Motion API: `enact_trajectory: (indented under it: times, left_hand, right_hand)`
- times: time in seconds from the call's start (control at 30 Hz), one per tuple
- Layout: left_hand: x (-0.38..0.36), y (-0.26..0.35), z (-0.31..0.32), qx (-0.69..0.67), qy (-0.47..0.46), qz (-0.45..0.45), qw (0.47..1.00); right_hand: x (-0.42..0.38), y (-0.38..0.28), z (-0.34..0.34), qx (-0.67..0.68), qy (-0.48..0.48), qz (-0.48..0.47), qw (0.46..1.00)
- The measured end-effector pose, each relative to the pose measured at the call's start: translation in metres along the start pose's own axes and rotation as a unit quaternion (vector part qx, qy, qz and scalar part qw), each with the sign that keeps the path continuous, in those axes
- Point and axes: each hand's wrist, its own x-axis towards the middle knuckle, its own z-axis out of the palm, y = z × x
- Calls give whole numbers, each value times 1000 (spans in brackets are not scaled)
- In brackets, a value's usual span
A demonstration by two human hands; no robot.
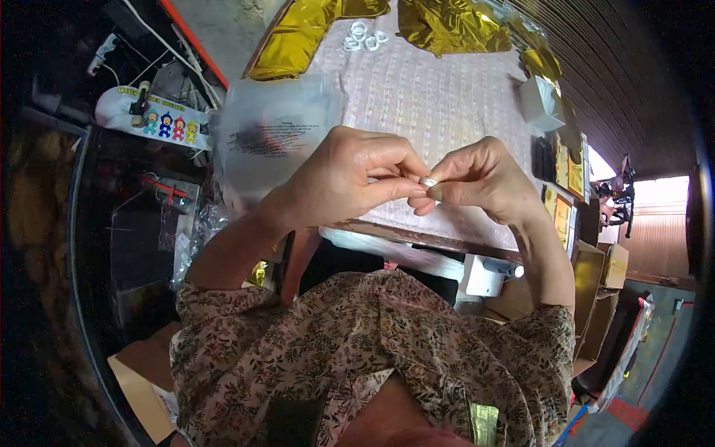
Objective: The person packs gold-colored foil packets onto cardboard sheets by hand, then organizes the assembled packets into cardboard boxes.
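Above the table's near edge, my left hand (361,175) and my right hand (480,182) meet fingertip to fingertip. Between them is a small white piece (429,182), mostly covered by the fingers, so its kind does not show. Both hands are closed in a pinch on it. A patterned pale cloth (417,89) covers the table beneath. Beside my left forearm lies a frosted clear plastic bag (253,164) with printed dark text. Farther back on the cloth sits a small group of white rings (363,37).
Gold foil bags (294,41) and crumpled gold foil (454,28) line the far edge. A white box (541,103) stands at the right, near orange-and-white boxes (558,208). On the left is a white board with cartoon figures (156,119). Cardboard boxes (596,298) stand at the lower right.
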Motion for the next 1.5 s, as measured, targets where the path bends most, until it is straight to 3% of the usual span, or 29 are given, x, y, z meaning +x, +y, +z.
enact_trajectory:
  times: [0.13, 0.27, 0.43, 0.5, 0.57, 0.63, 0.67, 0.77, 0.8, 0.87, 0.93, 1.0, 1.07, 1.1, 1.13, 1.2, 1.27, 1.33, 1.43, 1.5]
  left_hand:
    - [10, 3, -24, 165, -28, 54, 984]
    - [19, -13, -37, 137, -66, -5, 988]
    - [35, -37, -44, 183, -142, 73, 970]
    - [46, -47, -51, 177, -159, 78, 968]
    - [62, -56, -66, 171, -175, 84, 966]
    - [85, -68, -94, 279, -121, -21, 952]
    - [102, -84, -112, 325, -47, -10, 944]
    - [152, -137, -162, 482, 116, 51, 867]
    - [165, -153, -170, 480, 113, 53, 868]
    - [182, -184, -179, 569, 148, 62, 807]
    - [185, -217, -182, 586, 110, 55, 801]
    - [183, -244, -183, 626, 39, 16, 778]
    - [179, -260, -188, 632, 13, 16, 774]
    - [176, -255, -186, 613, 17, -3, 790]
    - [177, -245, -181, 635, 0, -68, 770]
    - [172, -215, -163, 635, 22, -74, 769]
    - [165, -189, -155, 650, 10, -74, 756]
    - [158, -165, -144, 671, 6, -80, 737]
    - [147, -142, -107, 656, 5, -54, 753]
    - [137, -134, -66, 562, -4, 60, 825]
  right_hand:
    - [22, 1, -3, 35, -2, 38, 999]
    - [36, 11, -8, 78, -27, 60, 995]
    - [39, 27, -15, 114, -16, 88, 989]
    - [34, 35, -19, 91, 76, 13, 993]
    - [28, 44, -34, 180, 173, -57, 967]
    - [16, 50, -49, 169, 303, -128, 929]
    - [4, 57, -61, 161, 349, -149, 911]
    - [-45, 70, -64, -78, 464, -128, 873]
    - [-65, 83, -68, -152, 501, -107, 845]
    - [-106, 116, -79, -199, 548, -114, 804]
    - [-144, 148, -92, -288, 597, -114, 740]
    - [-188, 169, -100, -371, 632, -37, 680]
    - [-234, 197, -110, -458, 637, 74, 615]
    - [-246, 199, -108, -450, 621, 59, 639]
    - [-251, 200, -101, -440, 604, 40, 663]
    - [-269, 205, -90, -470, 540, 107, 690]
    - [-268, 212, -84, -455, 521, 181, 700]
    - [-273, 221, -85, -465, 526, 174, 691]
    - [-276, 231, -88, -473, 475, 177, 721]
    - [-279, 249, -89, -505, 483, 151, 699]
